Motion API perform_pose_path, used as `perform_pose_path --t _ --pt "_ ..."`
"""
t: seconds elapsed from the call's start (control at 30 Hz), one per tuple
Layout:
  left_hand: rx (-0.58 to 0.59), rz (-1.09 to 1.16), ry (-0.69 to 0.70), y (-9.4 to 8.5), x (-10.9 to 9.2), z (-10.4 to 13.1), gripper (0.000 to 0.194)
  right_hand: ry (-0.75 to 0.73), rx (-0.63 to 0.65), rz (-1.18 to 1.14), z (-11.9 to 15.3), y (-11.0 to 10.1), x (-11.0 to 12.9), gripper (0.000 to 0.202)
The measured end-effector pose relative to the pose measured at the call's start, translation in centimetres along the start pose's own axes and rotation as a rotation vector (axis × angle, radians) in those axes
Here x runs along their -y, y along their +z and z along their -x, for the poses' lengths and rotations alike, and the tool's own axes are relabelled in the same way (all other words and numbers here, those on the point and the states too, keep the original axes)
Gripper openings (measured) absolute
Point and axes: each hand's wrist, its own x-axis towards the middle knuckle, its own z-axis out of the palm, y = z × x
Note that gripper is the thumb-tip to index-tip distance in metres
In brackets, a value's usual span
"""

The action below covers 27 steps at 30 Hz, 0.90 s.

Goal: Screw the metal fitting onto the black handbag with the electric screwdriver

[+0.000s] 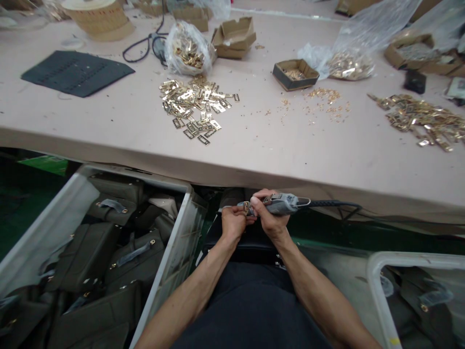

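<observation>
Driver [286, 203] gripped in my right hand [269, 220], buckle [247, 208] pinched in my left hand [232, 223].
Beyond them, table [109, 131]: buckle pile [196, 104] unfitted; beside me, bags [90, 252] fill the bin [170, 257].

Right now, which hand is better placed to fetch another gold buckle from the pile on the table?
Probably the left hand: it only pinches a small gold buckle, and the pile lies up-left. The right hand grips the corded power tool.

Bag-making workshop — worktable [109, 131] strewn with brass buckles [196, 104], bins of dark bags [109, 252], cardboard boxes [234, 36]
</observation>
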Motion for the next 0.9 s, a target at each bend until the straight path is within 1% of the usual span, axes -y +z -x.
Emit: perform_pose_path --t 0.1,0.17,0.37,0.47,0.63,0.73,0.8,0.87,0.9 --pt "-0.007 -0.011 0.025 -0.2 -0.1 0.1 0.008 -0.068 0.105 0.051 -0.3 0.1 0.4 0.010" --pt "-0.014 -0.017 0.038 -0.3 -0.1 0.2 0.008 -0.053 0.149 0.050 -0.5 0.3 0.6 0.011" --pt "-0.002 -0.003 0.041 -0.5 0.2 0.2 0.017 0.024 0.072 0.004 -0.7 0.5 0.5 0.019" --pt "0.015 0.015 0.041 -0.4 0.4 0.2 0.020 0.020 0.059 0.004 -0.8 0.4 0.7 0.020" --pt "0.014 0.019 0.043 -0.3 0.8 0.1 0.012 -0.040 0.019 -0.005 -0.4 0.6 0.2 0.016" --pt "0.007 0.008 0.025 -0.1 0.7 0.1 0.013 0.007 -0.002 -0.073 -0.3 0.6 0.0 0.015" --pt "0.015 0.002 0.007 0.0 0.6 0.2 0.018 0.057 0.005 -0.206 -0.7 0.2 0.9 0.014" --pt "0.032 0.000 -0.007 0.1 0.3 0.4 0.024 0.060 -0.012 -0.353 -1.7 -1.0 2.9 0.013" --pt "0.042 0.003 -0.008 0.1 0.2 0.5 0.026 0.047 -0.039 -0.409 -2.5 -1.9 4.2 0.014"
